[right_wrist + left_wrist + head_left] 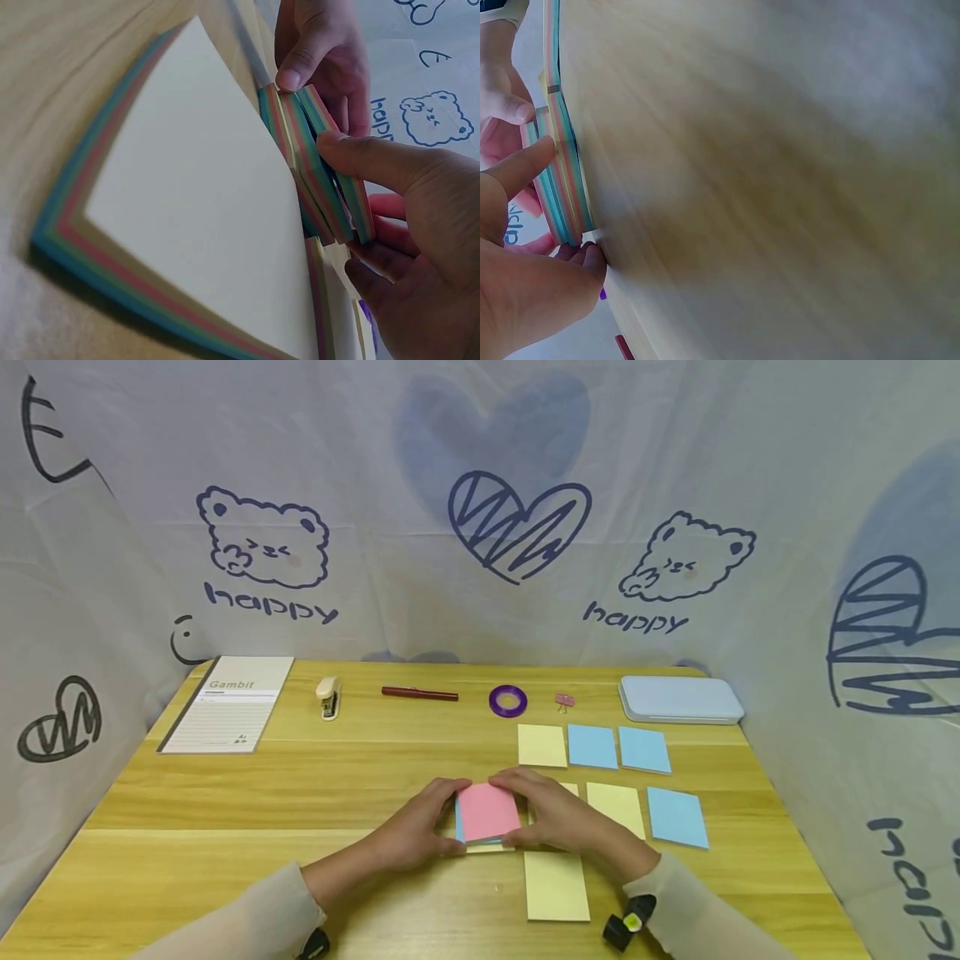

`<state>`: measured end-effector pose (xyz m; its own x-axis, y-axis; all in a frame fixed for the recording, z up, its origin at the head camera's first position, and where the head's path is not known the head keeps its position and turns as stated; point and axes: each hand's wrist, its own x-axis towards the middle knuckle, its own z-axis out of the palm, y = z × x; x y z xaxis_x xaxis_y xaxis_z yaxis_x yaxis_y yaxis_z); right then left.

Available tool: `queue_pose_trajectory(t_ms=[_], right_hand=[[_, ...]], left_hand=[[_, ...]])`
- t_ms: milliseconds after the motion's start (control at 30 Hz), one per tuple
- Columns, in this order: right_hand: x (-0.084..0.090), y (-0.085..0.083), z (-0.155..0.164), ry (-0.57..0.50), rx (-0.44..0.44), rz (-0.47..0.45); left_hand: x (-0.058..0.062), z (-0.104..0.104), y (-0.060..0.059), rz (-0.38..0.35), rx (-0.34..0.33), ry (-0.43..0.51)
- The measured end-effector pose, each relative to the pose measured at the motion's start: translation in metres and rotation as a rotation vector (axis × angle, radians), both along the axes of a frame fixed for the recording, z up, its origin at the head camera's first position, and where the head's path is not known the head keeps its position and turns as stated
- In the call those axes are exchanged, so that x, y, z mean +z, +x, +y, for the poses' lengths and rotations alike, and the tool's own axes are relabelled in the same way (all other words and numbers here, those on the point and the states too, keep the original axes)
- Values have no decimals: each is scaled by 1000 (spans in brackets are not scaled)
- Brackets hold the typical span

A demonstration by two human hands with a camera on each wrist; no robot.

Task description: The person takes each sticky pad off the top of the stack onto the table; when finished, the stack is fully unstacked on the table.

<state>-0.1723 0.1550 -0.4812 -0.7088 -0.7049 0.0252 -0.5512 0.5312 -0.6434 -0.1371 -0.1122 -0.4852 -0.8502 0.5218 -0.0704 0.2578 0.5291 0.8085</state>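
A thick stack of sticky notes (487, 812) with a pink top sheet lies on the wooden table (300, 793), front centre. My left hand (444, 827) grips its left edge and my right hand (527, 817) grips its right edge, thumbs and fingers curled round the sides. In the left wrist view the stack (561, 180) shows edge-on with striped coloured layers, my left thumb (517, 169) against it. From the right wrist, my right thumb (375, 161) presses the stack (322, 176), with a separate multicoloured pad, yellow on top (202, 225), lying in front.
Yellow notes (542, 745) (556, 885) and blue notes (592, 746) (677, 817) lie spread right of my hands. Along the back stand a notebook (228, 702), stapler (328, 697), red pen (419, 694), purple tape roll (507, 701), pink clip (564, 700) and pale blue case (679, 699). Cloth walls surround the table.
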Motion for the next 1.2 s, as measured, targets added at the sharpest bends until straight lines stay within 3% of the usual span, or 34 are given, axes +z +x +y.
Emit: queue_pose_trajectory(t_ms=[400, 867, 1000, 1200], right_hand=[[12, 15, 21, -10, -62, 39], [12, 56, 81, -29, -183, 61], [8, 72, 100, 3, -243, 92], [2, 93, 128, 60, -294, 219]], left_hand=[[0, 1, 0, 2, 1, 0], [0, 2, 2, -10, 8, -4], [-1, 2, 2, -12, 11, -12], [-1, 2, 1, -5, 15, -27]])
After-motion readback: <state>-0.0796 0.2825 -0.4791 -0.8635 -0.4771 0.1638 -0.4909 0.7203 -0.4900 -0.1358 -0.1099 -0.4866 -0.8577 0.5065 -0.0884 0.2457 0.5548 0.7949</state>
